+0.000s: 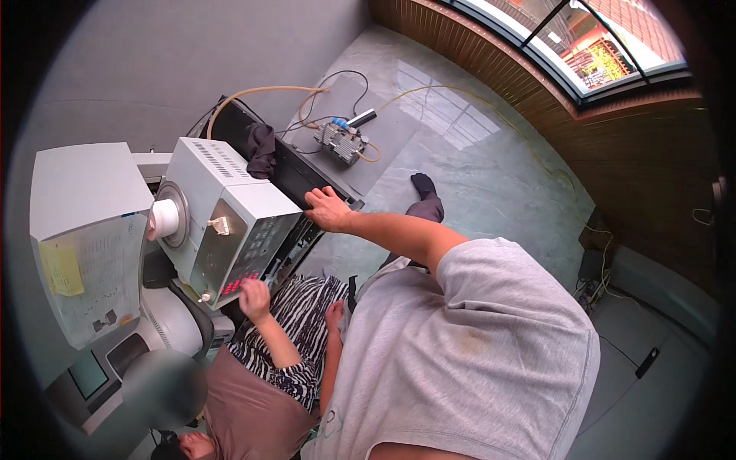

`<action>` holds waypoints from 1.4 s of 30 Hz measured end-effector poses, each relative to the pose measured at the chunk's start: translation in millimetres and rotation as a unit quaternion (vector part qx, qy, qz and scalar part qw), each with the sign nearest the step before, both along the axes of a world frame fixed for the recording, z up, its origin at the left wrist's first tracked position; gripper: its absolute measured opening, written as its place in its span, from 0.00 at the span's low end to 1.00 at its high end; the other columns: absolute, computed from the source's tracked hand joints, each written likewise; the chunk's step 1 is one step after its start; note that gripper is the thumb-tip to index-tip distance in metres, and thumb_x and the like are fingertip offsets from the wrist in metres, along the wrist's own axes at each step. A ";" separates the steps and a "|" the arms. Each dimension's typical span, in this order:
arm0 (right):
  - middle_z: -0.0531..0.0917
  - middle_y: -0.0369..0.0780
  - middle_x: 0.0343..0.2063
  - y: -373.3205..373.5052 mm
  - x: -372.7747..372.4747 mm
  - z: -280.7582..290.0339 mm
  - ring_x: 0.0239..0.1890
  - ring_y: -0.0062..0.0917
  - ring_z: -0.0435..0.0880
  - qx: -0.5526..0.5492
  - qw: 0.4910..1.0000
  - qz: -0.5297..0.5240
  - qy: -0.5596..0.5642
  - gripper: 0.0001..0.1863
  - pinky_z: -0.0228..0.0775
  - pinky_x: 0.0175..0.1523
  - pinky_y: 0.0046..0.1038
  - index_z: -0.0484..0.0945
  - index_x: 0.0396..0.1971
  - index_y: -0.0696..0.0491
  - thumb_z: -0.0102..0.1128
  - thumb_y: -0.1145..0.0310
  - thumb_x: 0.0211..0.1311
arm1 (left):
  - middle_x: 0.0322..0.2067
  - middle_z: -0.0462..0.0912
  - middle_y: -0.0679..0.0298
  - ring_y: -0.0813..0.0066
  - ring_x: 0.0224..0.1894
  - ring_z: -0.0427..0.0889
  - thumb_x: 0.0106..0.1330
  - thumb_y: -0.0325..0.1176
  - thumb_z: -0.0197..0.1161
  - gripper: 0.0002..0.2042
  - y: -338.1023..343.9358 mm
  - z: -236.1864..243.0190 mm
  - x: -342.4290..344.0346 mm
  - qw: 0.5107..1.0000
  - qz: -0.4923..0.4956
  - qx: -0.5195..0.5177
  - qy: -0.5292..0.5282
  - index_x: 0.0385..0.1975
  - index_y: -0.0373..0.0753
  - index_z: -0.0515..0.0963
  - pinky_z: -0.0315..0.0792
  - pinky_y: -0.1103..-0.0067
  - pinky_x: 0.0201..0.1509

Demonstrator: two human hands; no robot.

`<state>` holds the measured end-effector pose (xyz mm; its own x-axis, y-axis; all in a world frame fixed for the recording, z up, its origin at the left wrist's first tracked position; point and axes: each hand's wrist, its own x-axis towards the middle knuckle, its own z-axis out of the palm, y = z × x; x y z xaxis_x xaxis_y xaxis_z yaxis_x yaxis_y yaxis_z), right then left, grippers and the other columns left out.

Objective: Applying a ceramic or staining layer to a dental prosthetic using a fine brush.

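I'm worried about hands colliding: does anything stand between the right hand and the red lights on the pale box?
A co-worker's hand is raised close beside the red lights. Between it and the right hand, nothing visible stands along the front of the pale box.

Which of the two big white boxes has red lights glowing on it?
The right-hand white box: red lights glow near its bottom edge. The left-hand box shows none, and has a yellow note stuck on instead.
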<state>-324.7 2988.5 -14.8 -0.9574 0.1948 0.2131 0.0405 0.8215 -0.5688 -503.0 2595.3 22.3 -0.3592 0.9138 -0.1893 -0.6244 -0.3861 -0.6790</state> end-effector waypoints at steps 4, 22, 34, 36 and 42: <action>0.74 0.39 0.46 13.7 18.2 -5.5 0.56 0.33 0.70 -0.031 0.996 -0.076 0.023 0.13 0.60 0.60 0.38 0.88 0.44 0.44 0.66 0.64 0.59 | 0.53 0.82 0.67 0.75 0.50 0.75 0.74 0.31 0.58 0.12 27.2 -93.4 191.4 0.896 -0.198 -0.295 0.266 0.53 0.39 0.79 0.65 0.77 0.55; 0.81 0.48 0.45 22.6 238.3 19.7 0.51 0.46 0.83 -0.213 0.967 -0.108 -0.084 0.16 0.77 0.55 0.45 0.86 0.46 0.53 0.63 0.69 0.58 | 0.43 0.87 0.62 0.72 0.41 0.86 0.76 0.41 0.60 0.13 83.0 -116.8 300.2 0.306 -0.484 -0.563 0.597 0.51 0.39 0.79 0.76 0.75 0.40; 0.88 0.51 0.44 54.1 672.5 2.3 0.51 0.46 0.87 -0.264 0.794 -0.516 -0.182 0.17 0.78 0.60 0.43 0.89 0.45 0.53 0.59 0.72 0.56 | 0.33 0.88 0.62 0.73 0.33 0.84 0.70 0.35 0.65 0.09 168.3 -159.6 434.9 0.094 -0.434 -0.488 0.751 0.38 0.35 0.85 0.78 0.74 0.40; 0.88 0.51 0.45 30.2 733.4 13.6 0.51 0.46 0.87 -0.278 0.742 -0.587 -0.166 0.17 0.78 0.60 0.43 0.89 0.45 0.53 0.58 0.72 0.56 | 0.33 0.88 0.61 0.72 0.34 0.85 0.70 0.35 0.66 0.10 205.5 -137.9 476.0 0.025 -0.430 -0.419 0.800 0.39 0.34 0.86 0.78 0.74 0.42; 0.89 0.48 0.41 -75.8 840.5 36.3 0.48 0.43 0.88 -0.256 0.582 -0.772 -0.017 0.13 0.80 0.55 0.41 0.88 0.40 0.53 0.59 0.70 0.57 | 0.34 0.89 0.59 0.71 0.36 0.86 0.68 0.35 0.67 0.11 295.4 -99.7 539.5 -0.137 -0.377 -0.103 0.910 0.43 0.34 0.86 0.79 0.74 0.44</action>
